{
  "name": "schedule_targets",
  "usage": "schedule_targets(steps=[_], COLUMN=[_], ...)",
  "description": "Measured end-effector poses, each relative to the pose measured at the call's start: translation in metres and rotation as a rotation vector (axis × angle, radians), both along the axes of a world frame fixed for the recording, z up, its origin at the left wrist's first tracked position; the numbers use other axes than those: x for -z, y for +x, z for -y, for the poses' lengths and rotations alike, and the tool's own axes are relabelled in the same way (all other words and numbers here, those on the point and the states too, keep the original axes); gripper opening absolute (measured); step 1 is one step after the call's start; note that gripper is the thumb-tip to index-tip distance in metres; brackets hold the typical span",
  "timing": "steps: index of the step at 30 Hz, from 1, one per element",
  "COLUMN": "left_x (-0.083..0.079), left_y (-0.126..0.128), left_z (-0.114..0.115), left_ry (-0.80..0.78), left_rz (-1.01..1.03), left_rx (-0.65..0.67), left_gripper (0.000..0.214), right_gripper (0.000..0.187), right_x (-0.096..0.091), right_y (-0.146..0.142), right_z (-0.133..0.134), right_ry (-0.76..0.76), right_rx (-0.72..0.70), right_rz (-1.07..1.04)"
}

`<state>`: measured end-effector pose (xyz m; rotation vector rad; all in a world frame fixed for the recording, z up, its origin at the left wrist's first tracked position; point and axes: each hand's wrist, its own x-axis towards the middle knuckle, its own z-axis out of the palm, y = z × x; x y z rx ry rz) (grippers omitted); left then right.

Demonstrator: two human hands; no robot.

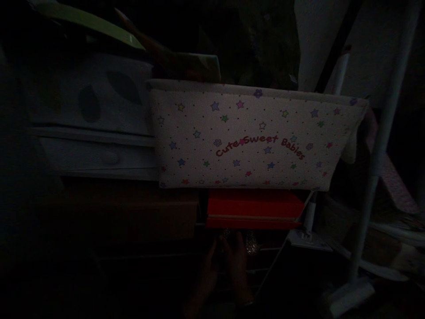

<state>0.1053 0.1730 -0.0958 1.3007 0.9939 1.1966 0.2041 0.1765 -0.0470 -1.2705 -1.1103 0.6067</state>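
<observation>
The picture is very dark. Low in the middle, my left hand (208, 268) and my right hand (236, 259) reach forward close together under a red box (254, 208). Fingers of my right hand are bent inward; what lies between them is lost in shadow. Most of my left hand's fingers are hidden in the dark. Just beyond my fingertips a small glittery patch (226, 233) shows. A second glittery thing (251, 243) sits right of my right hand, close to the thin rack bars (269, 249). I cannot tell what kind of things these are.
Above the red box rests a white fabric bin (255, 133) with stars and the words "Cute Sweet Babies". A brown box (133, 217) and a pale drawer unit (96, 153) with leaf shapes stand left. On the right, a white pole (375, 168) rises to the top edge.
</observation>
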Motion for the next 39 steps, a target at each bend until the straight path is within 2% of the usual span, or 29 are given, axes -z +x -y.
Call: schedule_targets(steps=[6,12,20,26,30,36,39], left_x=[0.007,0.011,0.02,0.009,0.004,-0.003,-0.008], left_y=[0.0,0.0,0.002,-0.004,-0.008,-0.01,-0.01], left_z=[-0.007,-0.011,-0.013,-0.006,-0.001,-0.002,0.0], left_ry=[0.002,-0.01,0.006,0.074,0.172,0.22,0.231], left_rz=[0.031,0.035,0.0,-0.112,-0.248,-0.394,-0.399], left_rx=[-0.018,-0.035,-0.056,-0.106,-0.133,-0.153,-0.202], left_gripper=[0.057,0.06,0.061,0.056,0.055,0.058,0.051], right_gripper=[0.039,0.043,0.038,0.03,0.033,0.036,0.036], right_x=[0.002,0.001,0.004,0.003,0.004,0.008,0.005], right_y=[-0.002,-0.005,-0.008,-0.012,-0.011,-0.011,0.004], right_z=[-0.004,-0.006,-0.006,-0.003,-0.003,-0.003,0.002], right_ry=[-0.009,0.001,-0.009,0.013,0.019,0.061,0.047], right_rx=[0.046,0.012,0.033,0.072,0.039,-0.017,0.06], right_rz=[0.039,0.023,0.06,0.127,0.14,0.116,0.197])
